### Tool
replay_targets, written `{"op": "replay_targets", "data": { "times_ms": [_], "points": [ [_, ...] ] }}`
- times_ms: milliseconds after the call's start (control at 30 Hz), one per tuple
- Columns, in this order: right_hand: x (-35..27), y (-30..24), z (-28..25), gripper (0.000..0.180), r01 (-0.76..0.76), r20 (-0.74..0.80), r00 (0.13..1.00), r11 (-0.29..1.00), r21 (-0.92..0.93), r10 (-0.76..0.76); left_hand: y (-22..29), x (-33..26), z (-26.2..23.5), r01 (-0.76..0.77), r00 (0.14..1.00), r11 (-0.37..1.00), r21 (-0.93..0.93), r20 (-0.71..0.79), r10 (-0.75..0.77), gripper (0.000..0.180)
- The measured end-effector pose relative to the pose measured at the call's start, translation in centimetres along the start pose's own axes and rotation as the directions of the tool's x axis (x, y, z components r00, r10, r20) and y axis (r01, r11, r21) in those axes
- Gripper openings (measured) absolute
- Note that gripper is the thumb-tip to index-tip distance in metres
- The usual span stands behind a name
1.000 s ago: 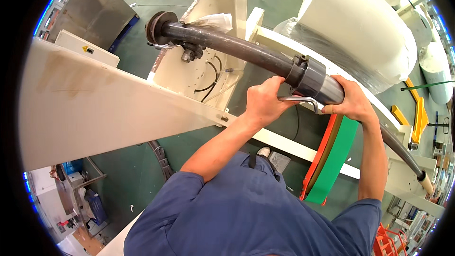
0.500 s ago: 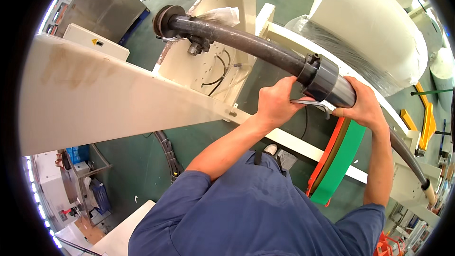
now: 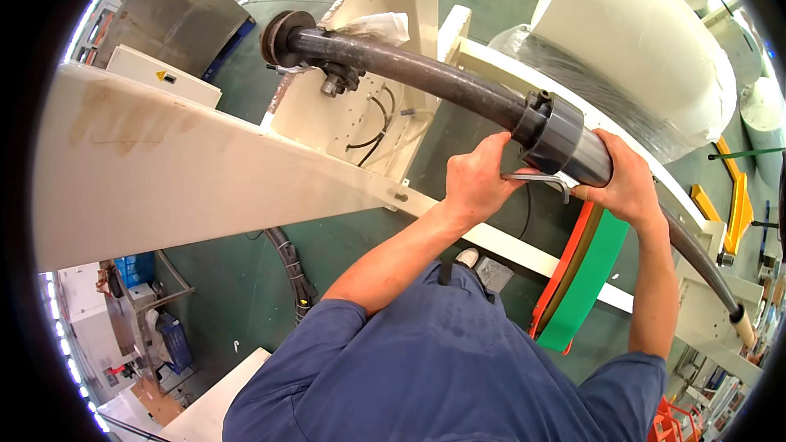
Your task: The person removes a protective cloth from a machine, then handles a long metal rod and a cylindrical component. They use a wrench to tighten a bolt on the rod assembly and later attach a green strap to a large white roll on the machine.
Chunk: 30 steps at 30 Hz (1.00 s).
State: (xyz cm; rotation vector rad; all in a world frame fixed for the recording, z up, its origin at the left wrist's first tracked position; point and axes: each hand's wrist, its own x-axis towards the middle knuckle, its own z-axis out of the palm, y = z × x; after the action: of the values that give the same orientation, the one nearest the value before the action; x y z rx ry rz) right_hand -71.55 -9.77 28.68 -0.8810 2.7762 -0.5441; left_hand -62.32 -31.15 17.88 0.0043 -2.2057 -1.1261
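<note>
Our left hand (image 3: 477,180) grips a metal wrench (image 3: 536,179) under the shaft's dark collar (image 3: 557,133); our right hand (image 3: 624,182) wraps the black shaft (image 3: 426,74). A yellow triangular label (image 3: 164,77) marks the far-left cabinet (image 3: 164,87).

Blue work shirt (image 3: 442,368), short-sleeved, plain cloth with no visible markings. Forearms bare; left hand (image 3: 479,176) and right hand (image 3: 626,180) ungloved. One light shoe (image 3: 468,257) visible below.

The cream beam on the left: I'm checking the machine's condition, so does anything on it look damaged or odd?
Only marks: the cream beam carries brownish stains near its upper left end. It looks straight and unbroken. Nothing is spilled near the hands.
</note>
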Motion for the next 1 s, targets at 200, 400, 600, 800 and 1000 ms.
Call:
{"op": "replay_targets", "data": {
  "times_ms": [200,400,600,800,1000],
  "points": [
    [-0.8,-0.1,1.1,0.081,0.045,-0.138,0.989,0.994,-0.099,-0.059,-0.7,-0.3,-0.1,-0.029,0.999,0.999,-0.046,0.015,0.029,0.062],
    [-0.7,-0.3,-0.2,0.093,0.025,-0.01,1.0,1.0,0.009,-0.025,-1.3,-0.8,-2.3,0.152,0.988,0.976,-0.154,0.065,-0.144,0.053],
    [6.4,-0.2,-2.1,0.098,-0.04,0.239,0.969,0.918,0.395,-0.061,-2.0,0.4,-4.4,0.427,0.903,0.815,-0.391,0.235,-0.361,0.035],
    [12.8,-1.9,-1.0,0.09,-0.148,0.625,0.769,0.913,0.379,-0.135,-0.4,-0.4,0.9,0.693,0.701,0.341,-0.635,0.483,-0.525,0.047],
    [12.4,-4.0,-0.1,0.073,-0.177,0.584,0.81,0.93,0.322,-0.048,0.4,-0.3,2.6,0.66,0.671,0.125,-0.741,0.507,-0.54,0.051]
  ]
}}
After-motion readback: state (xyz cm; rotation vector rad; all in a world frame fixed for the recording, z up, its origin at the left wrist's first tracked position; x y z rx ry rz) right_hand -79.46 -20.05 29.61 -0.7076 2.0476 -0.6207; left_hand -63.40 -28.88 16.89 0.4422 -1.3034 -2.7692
